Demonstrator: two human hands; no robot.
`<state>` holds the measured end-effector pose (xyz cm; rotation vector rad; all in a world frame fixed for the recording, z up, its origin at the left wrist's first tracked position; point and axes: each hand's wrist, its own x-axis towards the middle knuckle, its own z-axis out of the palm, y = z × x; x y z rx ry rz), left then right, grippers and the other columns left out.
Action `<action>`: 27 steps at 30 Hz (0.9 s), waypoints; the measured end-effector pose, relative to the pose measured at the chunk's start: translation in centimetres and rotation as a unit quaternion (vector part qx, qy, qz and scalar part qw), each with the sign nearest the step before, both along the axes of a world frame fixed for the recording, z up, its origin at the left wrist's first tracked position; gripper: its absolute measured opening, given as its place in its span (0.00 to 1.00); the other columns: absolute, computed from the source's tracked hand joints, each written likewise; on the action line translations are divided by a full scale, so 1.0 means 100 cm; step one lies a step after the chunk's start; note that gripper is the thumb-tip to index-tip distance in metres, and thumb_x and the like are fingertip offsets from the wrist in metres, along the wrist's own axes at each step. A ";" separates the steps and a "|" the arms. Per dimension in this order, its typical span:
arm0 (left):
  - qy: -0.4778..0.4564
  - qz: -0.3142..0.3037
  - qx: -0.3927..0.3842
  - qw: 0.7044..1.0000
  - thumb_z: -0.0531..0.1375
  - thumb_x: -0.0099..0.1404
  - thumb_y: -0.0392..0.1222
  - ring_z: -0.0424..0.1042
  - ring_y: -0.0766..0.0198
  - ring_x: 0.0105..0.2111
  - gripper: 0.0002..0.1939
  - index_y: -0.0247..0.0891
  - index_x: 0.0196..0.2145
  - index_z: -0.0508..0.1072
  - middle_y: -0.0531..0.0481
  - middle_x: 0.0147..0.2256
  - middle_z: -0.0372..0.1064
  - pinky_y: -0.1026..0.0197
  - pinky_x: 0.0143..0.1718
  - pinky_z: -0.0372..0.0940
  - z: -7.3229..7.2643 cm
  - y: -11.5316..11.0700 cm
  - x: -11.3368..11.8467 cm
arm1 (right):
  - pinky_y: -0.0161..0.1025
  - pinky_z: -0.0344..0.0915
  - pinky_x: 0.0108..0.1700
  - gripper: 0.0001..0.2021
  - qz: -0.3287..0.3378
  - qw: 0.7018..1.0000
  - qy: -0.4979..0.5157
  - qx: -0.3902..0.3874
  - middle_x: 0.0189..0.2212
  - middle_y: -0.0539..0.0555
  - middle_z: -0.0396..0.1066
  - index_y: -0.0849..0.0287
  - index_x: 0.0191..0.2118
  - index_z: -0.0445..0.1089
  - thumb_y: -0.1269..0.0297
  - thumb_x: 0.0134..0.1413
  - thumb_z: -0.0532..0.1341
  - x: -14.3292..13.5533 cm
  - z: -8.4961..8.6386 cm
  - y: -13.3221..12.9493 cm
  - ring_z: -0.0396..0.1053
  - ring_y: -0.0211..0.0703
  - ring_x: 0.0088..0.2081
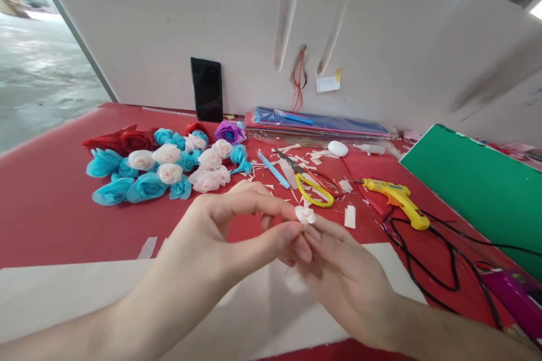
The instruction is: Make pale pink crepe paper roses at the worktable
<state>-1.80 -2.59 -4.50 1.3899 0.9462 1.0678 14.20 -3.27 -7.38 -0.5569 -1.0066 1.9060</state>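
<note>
A small white paper flower (305, 215) is pinched between the fingertips of both hands, above a white sheet (271, 316). My left hand (228, 231) comes in from the left, with thumb and index finger closed on the flower's side. From the right, my right hand (342, 265) grips it low down, its fingers bent beneath the bloom. The base of the flower is mostly hidden by the fingers. Just beyond the hands lie scissors (311, 177) with yellow and orange handles, and a light blue pen (274, 170).
Finished paper flowers, blue ones (148, 185), pale pink ones (169, 172) and red ones (135, 140), lie at left on the red table (42, 192). A yellow glue gun (398, 197) with black cord rests at right, beside a green board (474, 192). A black phone (207, 90) leans on the wall.
</note>
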 end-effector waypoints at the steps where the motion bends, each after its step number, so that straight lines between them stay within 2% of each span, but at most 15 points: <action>1: 0.015 0.006 0.008 1.000 0.66 0.58 0.40 0.72 0.66 0.25 0.08 0.46 0.22 0.80 0.58 0.22 0.75 0.70 0.29 0.68 0.000 0.001 0.000 | 0.36 0.56 0.39 0.13 -0.005 1.000 -0.008 0.004 0.25 0.49 0.55 0.57 0.25 0.66 0.59 0.60 0.62 0.000 0.000 0.000 0.54 0.40 0.32; 5: 0.045 0.008 0.032 0.998 0.65 0.60 0.42 0.70 0.65 0.25 0.11 0.47 0.20 0.80 0.57 0.22 0.73 0.67 0.30 0.67 0.001 0.002 0.000 | 0.36 0.55 0.37 0.12 -0.013 0.999 -0.025 0.035 0.26 0.48 0.56 0.56 0.28 0.67 0.59 0.62 0.60 0.001 0.000 -0.001 0.53 0.39 0.31; 10: 0.072 -0.007 0.037 0.997 0.63 0.64 0.44 0.71 0.64 0.28 0.14 0.45 0.21 0.79 0.56 0.24 0.73 0.65 0.34 0.66 -0.001 0.001 -0.003 | 0.35 0.56 0.40 0.12 -0.006 0.998 -0.033 0.053 0.29 0.50 0.61 0.57 0.31 0.70 0.63 0.66 0.55 0.004 -0.001 -0.002 0.57 0.39 0.34; 16: 0.045 -0.044 -0.008 0.998 0.61 0.67 0.45 0.68 0.67 0.25 0.16 0.43 0.22 0.79 0.56 0.23 0.72 0.66 0.32 0.67 -0.001 0.002 -0.007 | 0.35 0.59 0.42 0.18 0.043 0.995 0.028 0.087 0.31 0.52 0.65 0.60 0.35 0.74 0.64 0.68 0.49 0.004 0.005 0.002 0.59 0.38 0.35; 19: 0.025 -0.058 -0.029 0.998 0.61 0.67 0.46 0.68 0.67 0.25 0.17 0.43 0.21 0.78 0.57 0.23 0.72 0.66 0.33 0.67 -0.001 0.003 -0.008 | 0.35 0.60 0.43 0.20 0.062 0.993 0.024 0.100 0.30 0.52 0.65 0.61 0.36 0.76 0.65 0.68 0.47 0.005 0.008 0.005 0.61 0.38 0.35; 24: 0.016 -0.072 -0.029 0.997 0.60 0.68 0.44 0.68 0.69 0.25 0.17 0.44 0.22 0.79 0.58 0.22 0.73 0.70 0.32 0.66 0.001 0.004 -0.008 | 0.35 0.60 0.45 0.21 0.065 0.986 -0.039 0.150 0.28 0.50 0.67 0.59 0.36 0.76 0.67 0.70 0.46 0.012 0.011 0.005 0.64 0.37 0.36; 27: 0.000 -0.052 -0.004 0.999 0.62 0.66 0.41 0.67 0.70 0.23 0.16 0.44 0.21 0.79 0.57 0.22 0.70 0.72 0.28 0.68 0.000 0.006 -0.007 | 0.33 0.58 0.45 0.15 0.030 0.973 -0.151 0.171 0.31 0.48 0.68 0.58 0.33 0.73 0.67 0.69 0.51 0.016 0.017 0.002 0.64 0.35 0.37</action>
